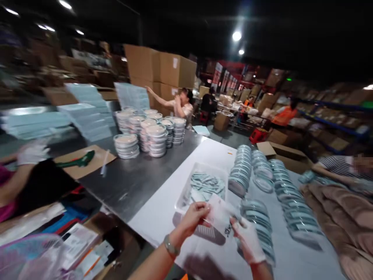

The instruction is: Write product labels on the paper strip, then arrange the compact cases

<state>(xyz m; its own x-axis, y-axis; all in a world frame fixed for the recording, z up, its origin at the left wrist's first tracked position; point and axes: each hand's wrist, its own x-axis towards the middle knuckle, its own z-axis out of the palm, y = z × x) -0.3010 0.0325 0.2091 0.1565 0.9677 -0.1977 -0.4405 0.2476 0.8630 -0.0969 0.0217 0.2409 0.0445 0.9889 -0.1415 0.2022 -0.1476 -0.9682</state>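
Note:
Between my hands is a thin, whitish, translucent sheet [220, 213], perhaps a small plastic bag, with black print at its lower right. My left hand [192, 219], bare with a watch at the wrist, pinches its left edge. In a white glove, my right hand [249, 239] grips the opposite edge near the print. Just beyond them stands a white plastic basket [178, 200] holding many pale green strips [205, 182]. A leaning row of round, pale green-edged tins [258, 221] lies partly behind my right hand. Motion blurs fine detail.
More round tins [240, 171] stand in rows on the white-covered table [157, 217]. Stacked round containers [157, 136] occupy the dark tabletop, near a green tool [78, 160] on cardboard. Co-workers sit left, beyond the table and right. Brown fabric [344, 221] borders the right side.

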